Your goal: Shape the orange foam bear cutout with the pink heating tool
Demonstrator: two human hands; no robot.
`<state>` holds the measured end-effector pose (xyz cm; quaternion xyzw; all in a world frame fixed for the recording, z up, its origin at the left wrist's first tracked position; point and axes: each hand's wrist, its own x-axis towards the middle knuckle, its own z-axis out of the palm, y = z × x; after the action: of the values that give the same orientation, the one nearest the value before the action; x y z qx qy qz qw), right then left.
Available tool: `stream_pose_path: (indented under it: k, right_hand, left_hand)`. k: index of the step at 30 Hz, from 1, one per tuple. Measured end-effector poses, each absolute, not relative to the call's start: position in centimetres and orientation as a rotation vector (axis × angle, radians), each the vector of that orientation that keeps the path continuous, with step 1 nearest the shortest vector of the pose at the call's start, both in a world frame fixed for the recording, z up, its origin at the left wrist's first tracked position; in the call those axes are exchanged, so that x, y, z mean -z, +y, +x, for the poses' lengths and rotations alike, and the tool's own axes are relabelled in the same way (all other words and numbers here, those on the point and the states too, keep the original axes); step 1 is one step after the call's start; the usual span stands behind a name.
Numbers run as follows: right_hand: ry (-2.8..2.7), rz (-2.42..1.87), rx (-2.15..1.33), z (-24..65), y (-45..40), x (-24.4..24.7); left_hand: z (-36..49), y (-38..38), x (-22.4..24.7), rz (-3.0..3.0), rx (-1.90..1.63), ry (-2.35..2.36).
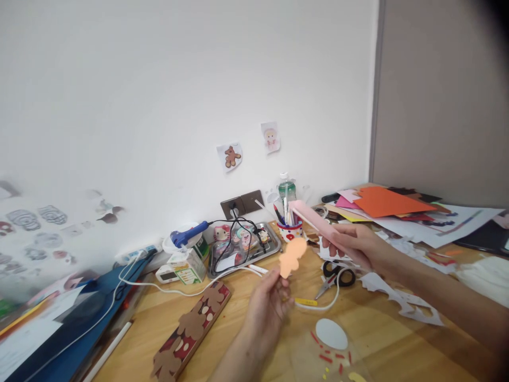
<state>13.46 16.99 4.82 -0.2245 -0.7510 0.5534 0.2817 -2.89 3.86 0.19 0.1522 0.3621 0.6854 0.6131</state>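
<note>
My left hand (pixel 268 300) is closed in a pinch on the lower end of a light-orange paper cutout (pixel 293 255) with rounded lobes, held above the desk. In my right hand (pixel 353 244) is a long pink tool (pixel 318 220), tilted with its far end up and left; it looks like a hair straightener. A white cable (pixel 338 284) loops below and runs up toward that hand. Black-handled scissors (pixel 330 277) lie beneath my right hand. A clear sheet with a white oval (pixel 332 333) and small red and yellow pieces lies near the front.
A brown bear-decorated box (pixel 193 329) lies left of my left hand. Behind stand a metal tray (pixel 244 246), a blue glue gun (pixel 189 233), a pen cup (pixel 290 232) and a bottle (pixel 286 185). Coloured paper (pixel 392 202) and white scraps (pixel 397 294) spread to the right.
</note>
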Motion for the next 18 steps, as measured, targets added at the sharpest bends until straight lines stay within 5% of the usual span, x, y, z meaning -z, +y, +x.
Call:
stream_pose_path:
  k: [18]
  right_hand:
    - [-2.213,-0.681,-1.343,12.9,15.9,-4.9]
  left_hand:
    - [-3.5,4.2,-0.2,0.805,-1.787,1.473]
